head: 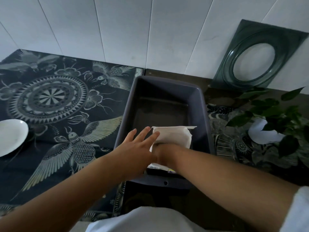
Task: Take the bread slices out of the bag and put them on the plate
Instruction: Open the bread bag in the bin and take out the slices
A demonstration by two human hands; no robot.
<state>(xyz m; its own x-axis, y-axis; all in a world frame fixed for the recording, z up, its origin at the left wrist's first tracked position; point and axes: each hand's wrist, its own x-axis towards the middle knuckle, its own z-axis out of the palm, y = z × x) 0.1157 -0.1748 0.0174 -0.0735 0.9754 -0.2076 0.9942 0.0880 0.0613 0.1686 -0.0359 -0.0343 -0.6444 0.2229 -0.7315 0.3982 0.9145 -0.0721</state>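
Lying in the near half of the dark bin (127, 104): white bag (173, 135), upper edge raised and creased, one corner flap pointing right. Bread slices not visible; contents concealed by the opaque bag wall. Lower part of bag covered by both hands; only a printed strip exposed beneath the wrists, print too blurred to read.

Right hand (164, 154) pushed into or under the bag's near side. Fingers fully hidden by the bag material; grip state could not be determined. Left hand (138, 148) extended flat over the bin's left rim, fingers (151, 137) spread and straight, clasping nothing, fingertips at the bag's upper-left corner. Contact versus slight gap there unresolved because of motion blur.

White plate (11, 136) positioned at far left on the patterned cloth (50, 97), well apart from the bag, cut off by the frame edge. Nothing resting on the visible portion.

Far half of bin floor bare. Dark rectangular frame (257, 57) with oval opening leaned against the white wall (117, 30) at upper right. Leafy plant (274, 111) to the right of the bin, partly screening a white object of unclear identity. White garment at bottom edge, cropped.
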